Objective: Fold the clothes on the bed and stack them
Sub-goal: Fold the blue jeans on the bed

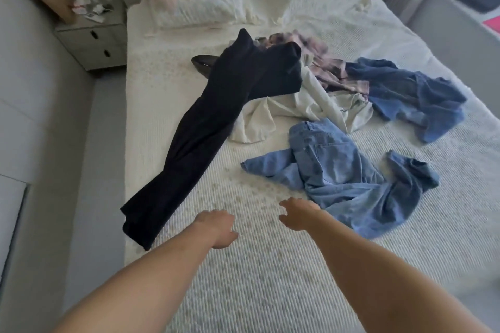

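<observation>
Clothes [311, 105] lie unfolded across the middle of the bed [270, 278]. At lower centre we stretch both arms forward, left hand [217, 228] and right hand [297, 213] hovering palm-down, each grip loose, holding nothing.

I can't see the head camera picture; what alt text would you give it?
Two bare forearms reach over a white bed, left hand and right hand empty, toward unfolded clothes: long black trousers, light blue jeans, a white garment, a plaid shirt and a darker denim piece. Nothing is stacked yet.
</observation>
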